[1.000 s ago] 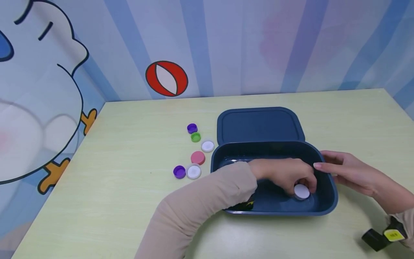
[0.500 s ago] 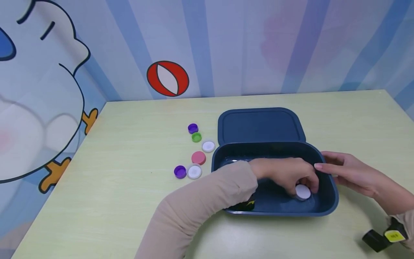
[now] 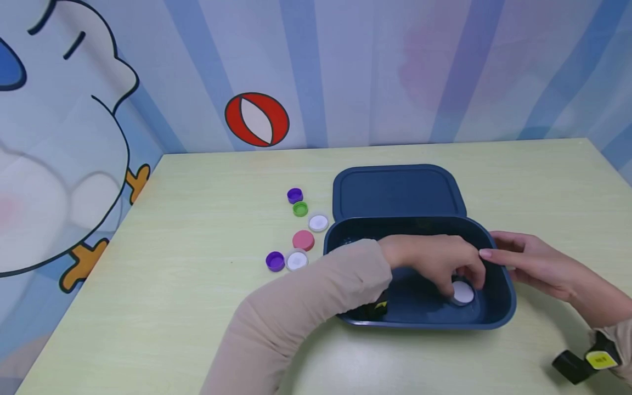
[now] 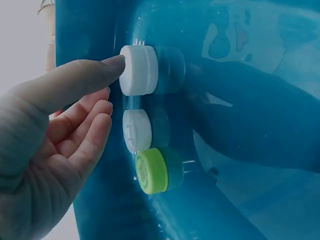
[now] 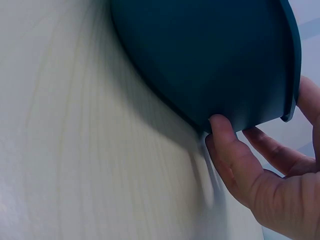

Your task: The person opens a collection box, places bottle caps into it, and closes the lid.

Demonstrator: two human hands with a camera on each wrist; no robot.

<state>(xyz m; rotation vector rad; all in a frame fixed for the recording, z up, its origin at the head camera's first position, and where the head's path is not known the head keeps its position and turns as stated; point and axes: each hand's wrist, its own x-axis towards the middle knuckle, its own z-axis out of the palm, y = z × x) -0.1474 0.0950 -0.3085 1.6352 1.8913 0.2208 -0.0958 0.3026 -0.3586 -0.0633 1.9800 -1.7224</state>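
My left hand (image 3: 446, 262) is inside a dark blue plastic box (image 3: 419, 325), over its right part. Just beneath the fingers lies a white bottle cap (image 3: 462, 294). In the left wrist view the thumb tip meets the edge of that white cap (image 4: 140, 70), while the other visible fingertips stand apart from it. A smaller white cap (image 4: 137, 131) and a green cap (image 4: 152, 171) line up beside it in the box. My right hand (image 3: 543, 266) grips the box's right end, thumb at the rim; the right wrist view shows fingers along the box's outside (image 5: 200, 60).
Behind the box is a dark blue lid (image 3: 399, 192). Left of it on the table (image 3: 197, 230) lie purple caps (image 3: 275, 261), white caps (image 3: 297, 260), a pink cap (image 3: 303, 240) and a green cap (image 3: 300, 209). A wrist camera (image 3: 573, 366) sits at the right sleeve.
My left hand has risen slightly, and its fingers have come away from around the white cap, which stays on the box floor. My right hand keeps its place on the box.
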